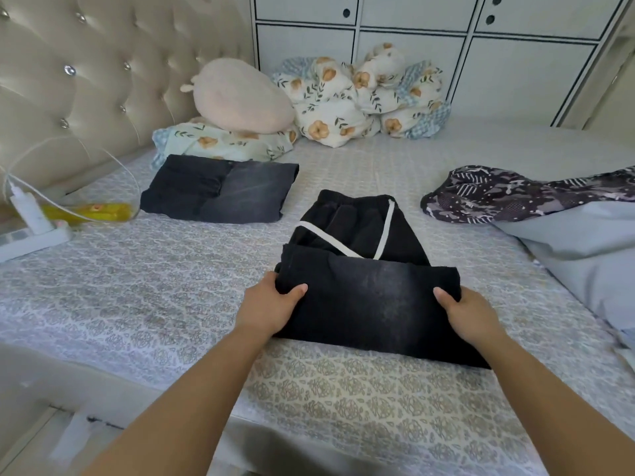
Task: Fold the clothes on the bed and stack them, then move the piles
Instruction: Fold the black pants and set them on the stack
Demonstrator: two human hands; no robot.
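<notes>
Black trousers [367,297] with a white drawstring lie on the bed [144,276] in front of me, their lower part folded up over the waistband end. My left hand [271,307] grips the fold's left edge, thumb on top. My right hand [470,314] grips the fold's right edge the same way. A folded dark grey pair of jeans [220,190] lies farther back to the left. At the right, an unfolded dark patterned garment [515,197] and a light grey-blue garment [580,252] lie loose.
A floral pillow [220,142] with a beige plush cushion [240,94] on it sits by the tufted headboard [86,80], next to a bundled floral quilt [364,97]. A white power strip [31,238] with cables and a yellow item [99,211] lie at the left edge.
</notes>
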